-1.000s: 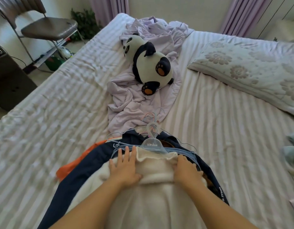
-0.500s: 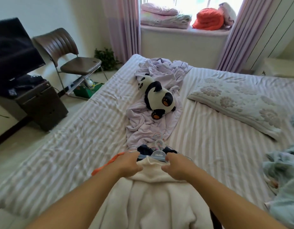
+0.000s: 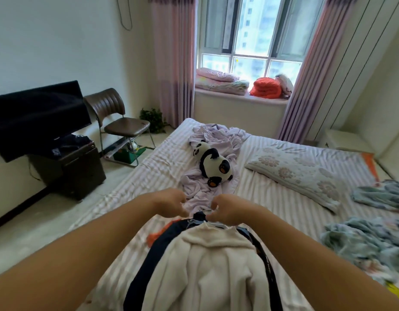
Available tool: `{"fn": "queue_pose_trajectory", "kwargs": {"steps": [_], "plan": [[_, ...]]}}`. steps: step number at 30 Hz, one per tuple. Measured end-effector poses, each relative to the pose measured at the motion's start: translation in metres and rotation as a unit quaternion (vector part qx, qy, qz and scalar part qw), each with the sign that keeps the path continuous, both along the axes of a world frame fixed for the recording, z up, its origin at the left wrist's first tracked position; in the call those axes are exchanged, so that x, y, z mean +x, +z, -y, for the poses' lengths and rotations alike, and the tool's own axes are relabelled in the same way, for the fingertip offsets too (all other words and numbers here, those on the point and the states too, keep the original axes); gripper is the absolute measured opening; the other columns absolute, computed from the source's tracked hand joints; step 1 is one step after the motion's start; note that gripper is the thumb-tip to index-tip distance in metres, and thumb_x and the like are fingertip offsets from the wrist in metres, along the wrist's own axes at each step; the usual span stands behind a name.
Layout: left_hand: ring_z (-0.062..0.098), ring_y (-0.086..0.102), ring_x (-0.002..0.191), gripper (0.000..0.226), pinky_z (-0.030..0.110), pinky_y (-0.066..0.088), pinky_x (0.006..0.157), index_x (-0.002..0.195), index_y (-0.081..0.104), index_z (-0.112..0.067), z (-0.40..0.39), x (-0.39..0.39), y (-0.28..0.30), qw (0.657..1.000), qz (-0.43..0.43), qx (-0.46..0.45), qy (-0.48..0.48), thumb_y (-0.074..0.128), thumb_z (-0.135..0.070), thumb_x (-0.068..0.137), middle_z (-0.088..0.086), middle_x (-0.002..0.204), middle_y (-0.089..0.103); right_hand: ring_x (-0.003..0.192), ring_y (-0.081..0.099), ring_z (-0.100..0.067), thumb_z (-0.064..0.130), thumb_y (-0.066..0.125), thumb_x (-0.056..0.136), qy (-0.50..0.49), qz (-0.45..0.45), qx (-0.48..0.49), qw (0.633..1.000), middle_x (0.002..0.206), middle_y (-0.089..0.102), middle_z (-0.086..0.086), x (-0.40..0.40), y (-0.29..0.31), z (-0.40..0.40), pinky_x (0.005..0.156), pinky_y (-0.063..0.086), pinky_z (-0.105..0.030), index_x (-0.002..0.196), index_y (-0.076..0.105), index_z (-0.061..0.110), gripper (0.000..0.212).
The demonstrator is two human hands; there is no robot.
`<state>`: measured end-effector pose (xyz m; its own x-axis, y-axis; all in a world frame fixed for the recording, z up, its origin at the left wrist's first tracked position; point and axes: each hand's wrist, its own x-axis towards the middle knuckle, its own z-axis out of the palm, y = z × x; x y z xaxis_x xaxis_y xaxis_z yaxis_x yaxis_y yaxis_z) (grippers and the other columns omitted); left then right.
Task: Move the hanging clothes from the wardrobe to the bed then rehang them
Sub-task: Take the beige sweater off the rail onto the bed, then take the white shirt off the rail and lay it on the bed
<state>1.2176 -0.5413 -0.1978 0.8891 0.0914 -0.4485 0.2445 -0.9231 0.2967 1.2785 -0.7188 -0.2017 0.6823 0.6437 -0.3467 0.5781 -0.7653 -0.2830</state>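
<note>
Both hands, the left hand (image 3: 171, 202) and the right hand (image 3: 225, 209), are curling, seemingly around hanger hooks (image 3: 206, 211), above the clothes pile (image 3: 207, 261) lying on the bed (image 3: 272, 198).

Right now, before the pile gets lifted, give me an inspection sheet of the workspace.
Surface: bed with striped sheet, creased.
Job's things: stack of clothes on hangers at the near edge; cream garment on top, navy garment and orange garment under it.
Clutter: panda plush on a lilac sheet, floral pillow, blue-grey bedding at right.
Hands: left hand and right hand curled at the hanger tops; exact grip blurred.
Cables: a cord hangs on the wall.
Surroundings: TV, chair, window, folded quilts on the sill.
</note>
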Motion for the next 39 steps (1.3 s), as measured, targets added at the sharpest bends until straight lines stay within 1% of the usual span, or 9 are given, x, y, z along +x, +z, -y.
{"fn": "queue_pose_trajectory", "kwargs": {"steps": [7,12,19,22,28,31,32,35,39], "plan": [[0.023,0.05,0.125,0.058,0.031,0.041,0.097,0.141,0.047,-0.01,-0.002,-0.116,0.083,0.999,-0.014,0.047,0.016,0.057,-0.043,0.095,0.007,0.14,0.051,0.106,0.057,-0.029,0.042,0.061,0.091,0.087,0.045,-0.019,0.995,0.12,0.058,-0.013,-0.099,0.082,-0.005,0.086,0.049,-0.037,0.117,0.064,0.0,0.05],[0.02,0.046,0.13,0.061,0.029,0.037,0.101,0.144,0.043,-0.015,-0.002,-0.199,0.114,0.994,-0.002,0.055,0.093,0.057,-0.047,0.093,0.003,0.147,0.044,0.11,0.059,-0.032,0.046,0.061,0.091,0.163,0.067,-0.021,0.984,0.121,0.062,-0.013,-0.152,0.124,-0.016,0.097,0.049,-0.042,0.12,0.062,0.004,0.05],[0.018,0.051,0.12,0.06,0.03,0.042,0.099,0.141,0.048,-0.016,0.017,-0.327,0.137,0.97,0.025,0.07,0.232,0.058,-0.049,0.092,0.001,0.141,0.049,0.113,0.057,-0.024,0.044,0.057,0.095,0.308,0.096,-0.016,0.946,0.126,0.06,-0.011,-0.242,0.159,-0.026,0.09,0.045,-0.033,0.124,0.06,0.005,0.049],[0.02,0.053,0.117,0.057,0.032,0.044,0.098,0.139,0.049,-0.013,0.036,-0.393,0.149,0.951,0.038,0.087,0.295,0.058,-0.045,0.094,0.004,0.137,0.053,0.115,0.054,-0.023,0.045,0.057,0.095,0.38,0.102,-0.021,0.919,0.128,0.057,-0.009,-0.289,0.167,-0.032,0.087,0.042,-0.029,0.128,0.059,0.008,0.05],[0.02,0.058,0.11,0.053,0.035,0.047,0.096,0.132,0.055,-0.014,0.064,-0.551,0.168,0.897,0.023,0.105,0.428,0.059,-0.048,0.091,0.002,0.125,0.06,0.118,0.054,-0.023,0.043,0.06,0.093,0.491,0.104,0.008,0.865,0.132,0.057,-0.006,-0.406,0.181,-0.05,0.098,0.042,-0.032,0.134,0.054,0.013,0.052],[0.019,0.056,0.099,0.038,0.034,0.044,0.091,0.107,0.057,-0.015,0.081,-0.63,0.176,0.866,0.013,0.122,0.485,0.057,-0.05,0.092,0.0,0.116,0.059,0.119,0.053,-0.022,0.042,0.063,0.092,0.533,0.096,0.038,0.84,0.133,0.056,-0.003,-0.474,0.188,-0.056,0.1,0.041,-0.033,0.134,0.053,0.016,0.051],[0.019,0.055,0.101,0.039,0.034,0.044,0.092,0.109,0.057,-0.014,0.089,-0.656,0.179,0.855,0.012,0.122,0.504,0.057,-0.05,0.092,0.0,0.117,0.058,0.118,0.053,-0.022,0.043,0.063,0.091,0.546,0.097,0.044,0.831,0.132,0.055,-0.003,-0.498,0.191,-0.056,0.099,0.041,-0.033,0.134,0.054,0.016,0.051],[0.02,0.052,0.12,0.057,0.031,0.043,0.098,0.138,0.049,-0.016,0.118,-0.731,0.189,0.819,0.022,0.111,0.563,0.057,-0.048,0.093,0.003,0.137,0.052,0.117,0.053,-0.023,0.045,0.061,0.091,0.589,0.112,0.047,0.799,0.132,0.055,-0.003,-0.574,0.197,-0.056,0.096,0.042,-0.032,0.133,0.055,0.016,0.051],[0.022,0.047,0.128,0.061,0.033,0.04,0.104,0.143,0.043,-0.017,0.155,-0.833,0.195,0.775,0.022,0.108,0.622,0.058,-0.048,0.092,0.003,0.144,0.045,0.113,0.057,-0.026,0.042,0.059,0.094,0.636,0.114,0.047,0.762,0.128,0.058,-0.01,-0.682,0.203,-0.042,0.096,0.046,-0.036,0.125,0.06,0.005,0.048]]}}
